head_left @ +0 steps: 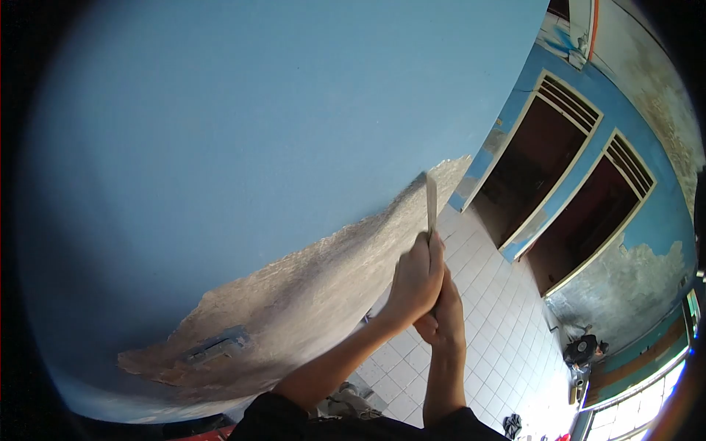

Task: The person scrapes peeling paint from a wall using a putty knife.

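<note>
The left hand [416, 278] and right hand [450, 312] grip a flat tool [432, 202], its tip at the bare patch's [331, 294] upper edge. Scraping blue paint [294, 132] seems underway; another stroke calls for a shallow angle there. Beyond the patch stands a dark doorway [526, 158].

One left hand [416, 281] and one right hand [451, 317], two hands in all, are counted towards five o'clock; one tool [432, 202] is seen near three; two sleeves [272, 419] are seen near six; two doorways [535, 151] and two vents [568, 101] are counted between two and three; one pipe [594, 29] is seen near two.
</note>
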Demonstrator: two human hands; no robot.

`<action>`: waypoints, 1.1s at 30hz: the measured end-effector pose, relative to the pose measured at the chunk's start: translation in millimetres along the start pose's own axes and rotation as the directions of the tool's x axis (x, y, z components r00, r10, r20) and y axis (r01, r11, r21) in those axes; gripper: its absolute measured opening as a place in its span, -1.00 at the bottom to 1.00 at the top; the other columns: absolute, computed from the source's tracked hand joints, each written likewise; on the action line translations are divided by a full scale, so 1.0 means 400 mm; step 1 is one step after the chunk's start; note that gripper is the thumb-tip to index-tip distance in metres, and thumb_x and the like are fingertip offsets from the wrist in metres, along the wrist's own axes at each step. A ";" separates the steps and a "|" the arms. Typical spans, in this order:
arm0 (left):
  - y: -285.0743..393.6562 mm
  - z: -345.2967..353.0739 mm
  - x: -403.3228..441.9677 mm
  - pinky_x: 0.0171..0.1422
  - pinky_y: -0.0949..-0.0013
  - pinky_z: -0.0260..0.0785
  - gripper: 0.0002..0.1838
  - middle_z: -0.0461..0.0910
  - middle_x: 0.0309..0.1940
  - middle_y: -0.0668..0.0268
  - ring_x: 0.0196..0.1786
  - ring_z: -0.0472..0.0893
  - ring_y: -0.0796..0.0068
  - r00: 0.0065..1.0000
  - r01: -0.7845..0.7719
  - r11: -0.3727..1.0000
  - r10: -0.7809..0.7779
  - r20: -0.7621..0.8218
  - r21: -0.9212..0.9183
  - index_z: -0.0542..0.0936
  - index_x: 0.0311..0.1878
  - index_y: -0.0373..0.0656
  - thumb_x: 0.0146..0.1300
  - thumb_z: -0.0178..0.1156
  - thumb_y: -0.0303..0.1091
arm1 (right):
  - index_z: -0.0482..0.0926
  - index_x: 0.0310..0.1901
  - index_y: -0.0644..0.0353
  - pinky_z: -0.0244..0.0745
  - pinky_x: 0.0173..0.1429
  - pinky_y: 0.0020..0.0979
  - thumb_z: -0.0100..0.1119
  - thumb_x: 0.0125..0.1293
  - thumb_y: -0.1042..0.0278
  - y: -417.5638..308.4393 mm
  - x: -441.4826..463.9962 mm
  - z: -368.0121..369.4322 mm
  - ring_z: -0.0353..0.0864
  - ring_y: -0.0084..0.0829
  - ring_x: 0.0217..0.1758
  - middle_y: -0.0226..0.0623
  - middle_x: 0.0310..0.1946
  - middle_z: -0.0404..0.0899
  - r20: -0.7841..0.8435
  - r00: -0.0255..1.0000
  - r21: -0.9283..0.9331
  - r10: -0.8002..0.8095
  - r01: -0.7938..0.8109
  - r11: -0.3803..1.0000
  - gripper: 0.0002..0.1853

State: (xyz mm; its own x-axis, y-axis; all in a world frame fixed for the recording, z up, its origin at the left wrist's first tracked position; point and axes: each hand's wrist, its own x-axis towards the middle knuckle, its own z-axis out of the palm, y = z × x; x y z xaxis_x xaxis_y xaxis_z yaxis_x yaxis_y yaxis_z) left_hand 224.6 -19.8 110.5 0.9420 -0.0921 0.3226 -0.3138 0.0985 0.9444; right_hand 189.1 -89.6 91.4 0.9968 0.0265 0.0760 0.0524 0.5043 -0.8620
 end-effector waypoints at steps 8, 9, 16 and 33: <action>-0.047 -0.010 -0.123 -0.34 0.31 0.37 -0.62 0.52 -0.54 0.18 -0.48 0.55 0.34 0.994 0.111 0.936 -0.106 0.033 -0.334 0.39 -0.20 -0.29 0.38 -0.29 -0.16 | 0.40 -0.20 0.29 0.07 -0.87 -0.65 -0.16 0.34 0.05 0.003 -0.145 -0.086 0.18 -0.64 -0.89 -0.28 -0.61 0.43 0.065 0.967 -0.024 0.246 -0.245 0.969 -0.61; -0.037 -0.021 -0.120 -0.34 0.35 0.36 -0.62 0.53 -0.53 0.19 -0.48 0.55 0.38 0.983 0.172 0.948 -0.147 0.111 -0.267 0.40 -0.20 -0.29 0.38 -0.31 -0.17 | 0.40 -0.22 0.29 0.05 -0.87 -0.64 -0.16 0.33 0.03 0.023 -0.144 -0.093 0.15 -0.63 -0.90 -0.29 -0.62 0.42 0.066 0.973 0.012 0.223 -0.224 0.974 -0.60; -0.046 -0.001 -0.131 -0.44 0.42 0.33 -0.66 0.45 -0.62 0.28 -0.58 0.47 0.49 0.994 0.098 0.969 -0.084 0.070 -0.227 0.39 -0.30 -0.28 0.37 -0.28 -0.22 | 0.33 0.03 0.33 0.13 -0.73 -0.66 -0.17 0.35 0.11 0.079 -0.138 -0.049 0.36 -0.66 -0.63 -0.36 -0.39 0.47 -0.034 0.995 0.141 0.098 -0.092 0.986 -0.57; 0.063 0.010 0.026 -0.51 0.48 0.17 -0.68 0.30 -0.67 0.38 -0.60 0.31 0.61 0.999 0.019 0.987 -0.023 -0.028 -0.161 0.36 -0.42 -0.24 0.36 -0.22 -0.24 | 0.39 -0.31 0.24 -0.09 -0.92 -0.66 -0.39 0.38 0.04 -0.013 -0.012 0.013 -0.03 -0.66 -0.98 -0.47 -0.91 0.16 -0.107 0.993 0.003 0.042 -0.042 0.999 -0.57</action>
State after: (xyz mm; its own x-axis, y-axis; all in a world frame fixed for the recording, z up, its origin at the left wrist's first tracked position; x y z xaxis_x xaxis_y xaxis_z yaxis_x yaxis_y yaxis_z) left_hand 226.2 -22.2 137.9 0.9521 -0.0664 0.2985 -0.2731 0.2546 0.9277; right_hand 183.8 -87.7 98.1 0.9989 -0.0454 -0.0143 0.0106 0.5052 -0.8630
